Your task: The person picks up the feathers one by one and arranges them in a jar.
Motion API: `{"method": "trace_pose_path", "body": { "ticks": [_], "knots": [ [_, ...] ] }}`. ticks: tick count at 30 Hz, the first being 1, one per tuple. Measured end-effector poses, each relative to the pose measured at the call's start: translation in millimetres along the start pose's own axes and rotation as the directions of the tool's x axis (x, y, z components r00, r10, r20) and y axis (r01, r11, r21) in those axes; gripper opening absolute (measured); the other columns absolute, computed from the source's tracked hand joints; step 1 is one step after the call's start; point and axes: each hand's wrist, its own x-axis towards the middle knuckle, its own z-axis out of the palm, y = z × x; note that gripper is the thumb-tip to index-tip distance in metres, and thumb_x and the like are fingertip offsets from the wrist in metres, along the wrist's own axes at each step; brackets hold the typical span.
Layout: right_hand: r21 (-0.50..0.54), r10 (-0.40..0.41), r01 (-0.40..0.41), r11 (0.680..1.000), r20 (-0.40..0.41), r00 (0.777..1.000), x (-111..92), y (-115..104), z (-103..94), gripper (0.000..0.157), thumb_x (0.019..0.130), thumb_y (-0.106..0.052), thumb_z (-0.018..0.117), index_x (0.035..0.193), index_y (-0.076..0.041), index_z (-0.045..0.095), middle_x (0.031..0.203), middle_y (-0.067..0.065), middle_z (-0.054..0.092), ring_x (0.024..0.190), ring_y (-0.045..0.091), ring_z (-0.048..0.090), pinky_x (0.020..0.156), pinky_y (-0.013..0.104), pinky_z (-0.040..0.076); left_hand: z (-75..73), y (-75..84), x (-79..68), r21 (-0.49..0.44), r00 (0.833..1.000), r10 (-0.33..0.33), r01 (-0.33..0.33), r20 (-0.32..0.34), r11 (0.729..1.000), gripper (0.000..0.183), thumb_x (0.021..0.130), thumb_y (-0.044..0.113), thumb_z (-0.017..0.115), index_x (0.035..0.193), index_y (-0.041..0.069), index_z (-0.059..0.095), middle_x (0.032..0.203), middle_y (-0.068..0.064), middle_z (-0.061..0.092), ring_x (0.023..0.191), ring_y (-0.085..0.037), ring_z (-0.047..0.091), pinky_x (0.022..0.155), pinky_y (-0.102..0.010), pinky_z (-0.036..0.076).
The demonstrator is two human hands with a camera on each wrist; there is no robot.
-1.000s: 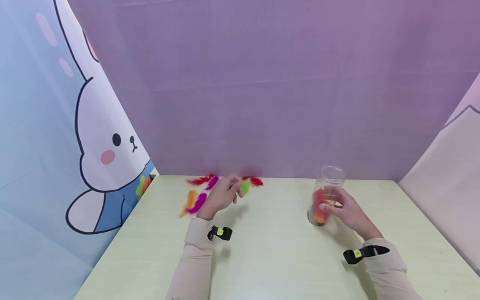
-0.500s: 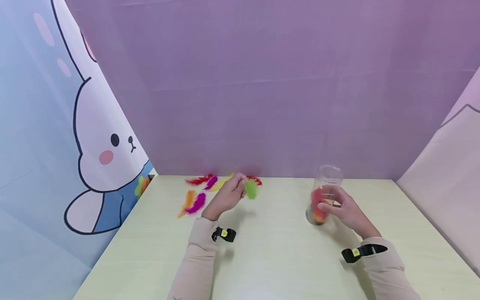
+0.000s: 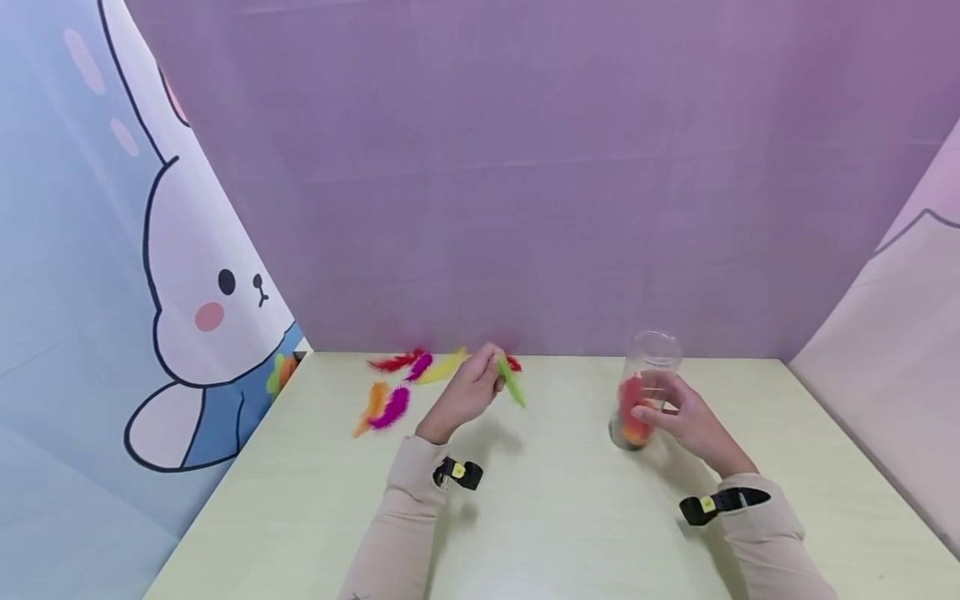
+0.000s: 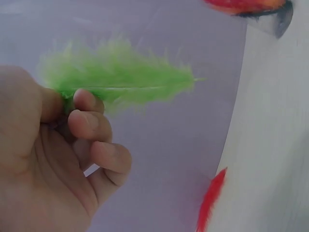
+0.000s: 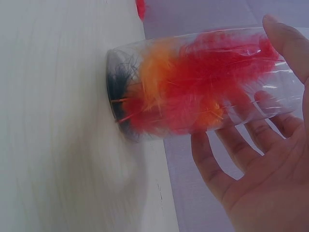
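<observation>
Between thumb and fingers my left hand (image 3: pixel 468 387) pinches a fluffy green feather (image 4: pixel 120 79) by one end, above the table's far side. In the head view the green feather (image 3: pixel 512 382) points down and to the right. My right hand (image 3: pixel 688 417) curls round a clear jar (image 3: pixel 654 350) that stands on the table. Red and orange feathers (image 5: pixel 193 72) fill much of the jar, with something dark at its bottom. Part of a red feather (image 3: pixel 513 363) shows behind my left hand.
Left of my left hand lie a red feather (image 3: pixel 396 362), a yellow feather (image 3: pixel 444 367), two purple feathers (image 3: pixel 392 408) and an orange feather (image 3: pixel 371 408). A purple cloth (image 3: pixel 555 208) hangs along the far edge of the pale table (image 3: pixel 555 517).
My left hand has moved to the right with the green feather, uncovering the yellow feather. The green feather now shows narrow and slanted. My right hand keeps its hold on the jar.
</observation>
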Motion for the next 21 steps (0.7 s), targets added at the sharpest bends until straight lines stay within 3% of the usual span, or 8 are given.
{"method": "trace_pose_path", "body": {
  "ticks": [12, 21],
  "knots": [
    [0.010, -0.010, 0.010, 1.000, -0.006, 1.000, 0.5, 0.7, -0.9, 0.057, 0.094, -0.023, 0.075, 0.142, -0.008, 0.048, 0.129, 0.006, 0.062, 0.109, 0.001, 0.062, 0.088, 0.023, 0.054, 21.1, 23.0, 23.5, -0.091, 0.999, 0.041, -0.038, 0.030, 0.995, 0.030, 0.113, 0.024, 0.032, 0.094, 0.006, 0.047, 0.077, -0.004, 0.047, 0.062, -0.014, 0.042, 0.057, -0.022, 0.036],
    [0.026, -0.037, 0.037, 0.999, -0.016, 0.999, -1.8, -2.0, 0.7, 0.055, 0.094, -0.017, 0.075, 0.141, -0.006, 0.048, 0.127, 0.001, 0.063, 0.109, -0.005, 0.060, 0.088, 0.020, 0.053, 34.1, 48.9, 44.4, -0.202, 0.991, 0.059, -0.033, 0.123, 0.979, 0.030, 0.113, 0.026, 0.034, 0.095, 0.006, 0.047, 0.072, -0.002, 0.043, 0.057, -0.014, 0.035, 0.054, -0.023, 0.032]
  ]
}}
